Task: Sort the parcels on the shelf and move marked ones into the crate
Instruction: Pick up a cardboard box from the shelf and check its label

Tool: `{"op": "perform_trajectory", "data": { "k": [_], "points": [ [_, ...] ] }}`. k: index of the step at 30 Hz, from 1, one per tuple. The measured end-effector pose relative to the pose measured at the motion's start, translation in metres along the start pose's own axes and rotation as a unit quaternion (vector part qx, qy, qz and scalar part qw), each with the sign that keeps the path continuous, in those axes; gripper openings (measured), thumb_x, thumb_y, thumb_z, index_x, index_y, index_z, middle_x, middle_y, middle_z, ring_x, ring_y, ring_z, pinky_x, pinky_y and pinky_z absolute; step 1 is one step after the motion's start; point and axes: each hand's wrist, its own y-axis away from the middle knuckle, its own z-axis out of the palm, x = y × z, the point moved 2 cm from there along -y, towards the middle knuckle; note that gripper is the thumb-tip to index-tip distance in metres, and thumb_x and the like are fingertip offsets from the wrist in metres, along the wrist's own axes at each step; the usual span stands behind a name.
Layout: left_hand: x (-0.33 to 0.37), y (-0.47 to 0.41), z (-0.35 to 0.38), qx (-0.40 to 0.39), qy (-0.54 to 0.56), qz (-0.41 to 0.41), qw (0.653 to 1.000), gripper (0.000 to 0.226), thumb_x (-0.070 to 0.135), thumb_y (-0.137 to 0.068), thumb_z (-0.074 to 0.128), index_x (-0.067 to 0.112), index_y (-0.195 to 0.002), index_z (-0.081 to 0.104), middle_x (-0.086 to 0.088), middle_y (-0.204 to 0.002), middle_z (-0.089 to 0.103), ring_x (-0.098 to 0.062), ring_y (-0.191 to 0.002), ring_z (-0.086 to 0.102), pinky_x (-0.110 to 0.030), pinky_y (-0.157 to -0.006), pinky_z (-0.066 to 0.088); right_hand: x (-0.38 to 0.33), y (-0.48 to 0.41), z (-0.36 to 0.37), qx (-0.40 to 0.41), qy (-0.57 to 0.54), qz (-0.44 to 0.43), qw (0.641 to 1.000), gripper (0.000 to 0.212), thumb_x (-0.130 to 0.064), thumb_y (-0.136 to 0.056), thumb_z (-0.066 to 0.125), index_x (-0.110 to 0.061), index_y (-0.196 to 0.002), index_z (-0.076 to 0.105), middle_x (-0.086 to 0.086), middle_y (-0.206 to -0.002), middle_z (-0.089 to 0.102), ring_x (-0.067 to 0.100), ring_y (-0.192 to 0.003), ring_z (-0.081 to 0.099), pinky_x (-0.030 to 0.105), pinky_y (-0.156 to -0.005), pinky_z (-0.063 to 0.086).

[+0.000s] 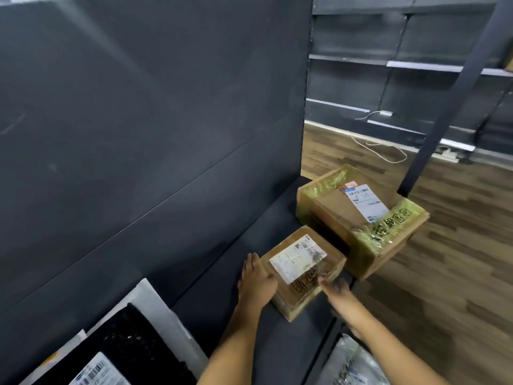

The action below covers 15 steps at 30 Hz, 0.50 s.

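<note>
A small cardboard parcel (304, 269) with a white label and black handwriting lies on the dark shelf (222, 276). My left hand (256, 279) presses against its left side with the fingers spread along the edge. My right hand (337, 291), blurred, touches its near right corner. Behind it to the right sits a larger cardboard parcel (358, 218), wrapped in yellow tape with a white label and black handwriting, overhanging the shelf's end. No crate is in view.
A black and white parcel (133, 348) with a barcode label lies at the lower left of the shelf. A grey plastic bag (349, 362) sits on a lower level. A wooden floor (458, 259), a white cable (383, 148) and dark shelving (402, 65) are at right.
</note>
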Motion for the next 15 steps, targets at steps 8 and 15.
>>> {"op": "perform_trajectory", "data": {
  "k": [8, 15],
  "points": [
    [-0.011, -0.003, 0.005, -0.037, 0.109, -0.021, 0.993, 0.057, 0.021, -0.093, 0.044, 0.007, -0.146, 0.029, -0.012, -0.148, 0.025, -0.028, -0.129, 0.039, -0.035, -0.107, 0.033, 0.020, 0.009, 0.044, -0.049, -0.133, 0.066, 0.988, 0.078, -0.052, -0.080, 0.064, -0.044, -0.143, 0.018, -0.013, -0.139, 0.037, 0.024, -0.131, 0.037, 0.045, -0.094, 0.038],
    [-0.019, 0.035, 0.009, -0.039, 0.190, -0.055, 0.979, 0.028, 0.024, -0.091, 0.044, 0.015, -0.116, 0.051, -0.001, -0.113, 0.054, -0.016, -0.096, 0.053, -0.030, -0.084, 0.043, 0.019, 0.031, 0.027, -0.093, -0.185, -0.051, 0.977, 0.117, -0.057, -0.035, 0.088, -0.041, -0.139, 0.037, -0.008, -0.131, 0.057, 0.018, -0.121, 0.052, 0.043, -0.107, 0.036]
  ]
}}
